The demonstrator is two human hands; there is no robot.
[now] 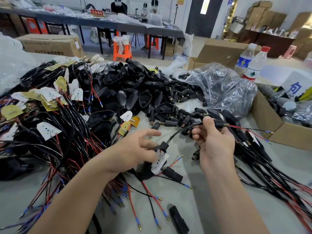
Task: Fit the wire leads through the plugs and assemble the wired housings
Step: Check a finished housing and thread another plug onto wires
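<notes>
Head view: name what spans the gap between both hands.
A black cable arcs from the white board at the left hand to the right hand; head view.

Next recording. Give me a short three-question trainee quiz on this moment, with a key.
1. True or false: the right hand pinches a black plug with red and black leads sticking out past it.
2. What does the left hand hold? A) a water bottle B) the cable end with the white dotted board C) nothing
3. Fill in: the two water bottles stand at the far ____ of the table.
Key: 1 true; 2 B; 3 right.
</notes>
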